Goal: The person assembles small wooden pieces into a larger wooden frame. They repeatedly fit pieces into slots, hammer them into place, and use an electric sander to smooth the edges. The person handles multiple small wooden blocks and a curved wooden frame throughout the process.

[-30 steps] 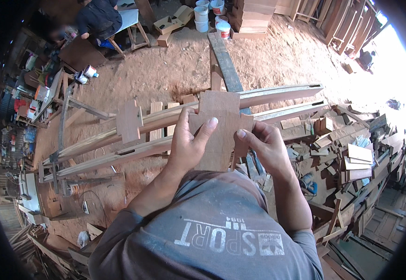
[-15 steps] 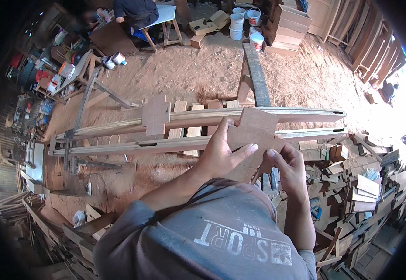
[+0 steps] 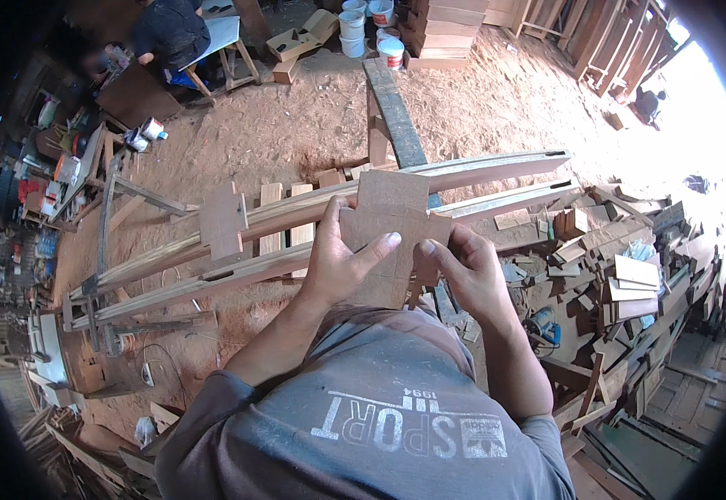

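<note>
A flat, brown cross-shaped wooden board (image 3: pixel 390 218) is held up in front of my chest, above two long beams. My left hand (image 3: pixel 334 254) grips its left arm, thumb lying across the face and fingers behind. On the right arm's lower edge my right hand (image 3: pixel 465 265) pinches the board between thumb and curled fingers. The far beam (image 3: pixel 296 215) and the near beam (image 3: pixel 167 293) run side by side, with slots cut near their ends. A second, similar brown board (image 3: pixel 223 221) rests on the far beam, to the left.
A trestle (image 3: pixel 396 112) supports the beams at right, another (image 3: pixel 100 225) at left. Offcuts (image 3: pixel 580 267) and a blue-handled power tool (image 3: pixel 544 327) lie at right. Buckets (image 3: pixel 352 33) and a cardboard box (image 3: pixel 303 35) stand at the back. A person (image 3: pixel 167 33) sits far left.
The cross-shaped board has turned from a tilt to nearly square with my body, both hands still on it. My view has swung, shifting the beams and background leftward.
</note>
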`<state>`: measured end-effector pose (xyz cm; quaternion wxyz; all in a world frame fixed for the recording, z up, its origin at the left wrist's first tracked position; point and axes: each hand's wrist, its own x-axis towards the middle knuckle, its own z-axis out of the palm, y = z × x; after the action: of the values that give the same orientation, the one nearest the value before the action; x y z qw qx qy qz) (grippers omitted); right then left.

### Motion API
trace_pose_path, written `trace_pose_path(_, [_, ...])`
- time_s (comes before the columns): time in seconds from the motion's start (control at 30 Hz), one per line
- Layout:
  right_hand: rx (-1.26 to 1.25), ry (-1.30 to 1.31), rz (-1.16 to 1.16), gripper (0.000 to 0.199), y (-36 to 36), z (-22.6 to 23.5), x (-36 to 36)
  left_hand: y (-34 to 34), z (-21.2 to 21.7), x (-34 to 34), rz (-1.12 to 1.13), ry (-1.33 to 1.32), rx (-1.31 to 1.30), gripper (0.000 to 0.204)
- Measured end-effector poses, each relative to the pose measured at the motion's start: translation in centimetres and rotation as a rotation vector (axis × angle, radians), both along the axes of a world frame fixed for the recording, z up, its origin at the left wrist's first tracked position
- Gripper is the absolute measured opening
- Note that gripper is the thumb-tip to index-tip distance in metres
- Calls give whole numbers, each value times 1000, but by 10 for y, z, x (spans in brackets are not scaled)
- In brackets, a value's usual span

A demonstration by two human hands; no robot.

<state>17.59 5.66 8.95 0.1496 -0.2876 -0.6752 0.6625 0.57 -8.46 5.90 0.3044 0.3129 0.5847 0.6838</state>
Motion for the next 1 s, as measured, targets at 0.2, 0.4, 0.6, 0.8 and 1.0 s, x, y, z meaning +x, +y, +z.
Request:
trace_pose_path(0.2, [-11,-3,5,31,3,1,1,5,3,-1,-23,-12,19,51])
trace_pose_path(0.4, [-64,-6,-21,32,3,6,2,7,9,0,-18,3,15,52])
trace_pose_path(0.6, [-104,31,-67,32,-1,0,1,7,16,2,-27,-5,3,50])
trace_pose_path(0.8, [-125,-8,-60,32,6,-2,-2,15,6,-1,-18,-33,-4,55])
trace_pose_path(1.0, [-159,-96,-10,29,17,-6,-2,21,-1,-5,-37,-44,-67,57])
